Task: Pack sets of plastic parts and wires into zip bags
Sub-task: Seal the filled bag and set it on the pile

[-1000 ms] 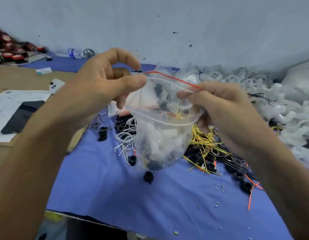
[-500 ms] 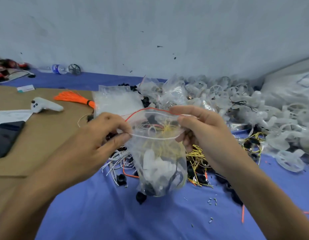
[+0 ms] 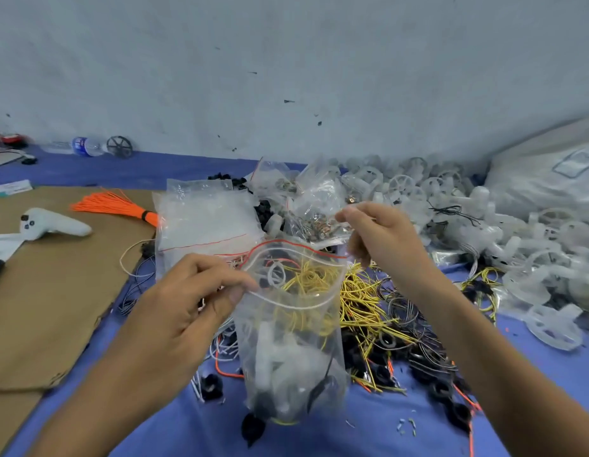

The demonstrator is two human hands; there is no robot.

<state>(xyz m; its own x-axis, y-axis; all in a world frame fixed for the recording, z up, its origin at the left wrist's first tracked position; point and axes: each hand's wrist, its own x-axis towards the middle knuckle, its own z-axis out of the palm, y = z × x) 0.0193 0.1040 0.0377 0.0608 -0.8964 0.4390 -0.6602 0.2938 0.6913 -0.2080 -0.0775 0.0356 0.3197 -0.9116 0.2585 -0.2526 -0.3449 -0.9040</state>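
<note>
A clear zip bag (image 3: pixel 288 354) with a red seal line stands on the blue cloth, its mouth wide open. Inside lie white plastic parts, black parts and coiled yellow wire. My left hand (image 3: pixel 184 308) pinches the near left edge of the bag's mouth. My right hand (image 3: pixel 384 239) hovers just off the bag's right edge, fingers curled, with nothing in them and not touching the bag. Loose yellow wires (image 3: pixel 362 301) and black ring parts (image 3: pixel 438 389) lie to the right of the bag.
A stack of empty zip bags (image 3: pixel 204 222) lies behind the bag. White plastic wheels (image 3: pixel 484 225) are heaped at the right. An orange wire bundle (image 3: pixel 112 204) and a white controller (image 3: pixel 52 222) rest on brown cardboard (image 3: pixel 49 291) at the left. A water bottle (image 3: pixel 83 146) lies by the wall.
The bag came down from mid-air onto the cloth. My right hand let go of the bag's right edge and lifted away; my left hand keeps its pinch.
</note>
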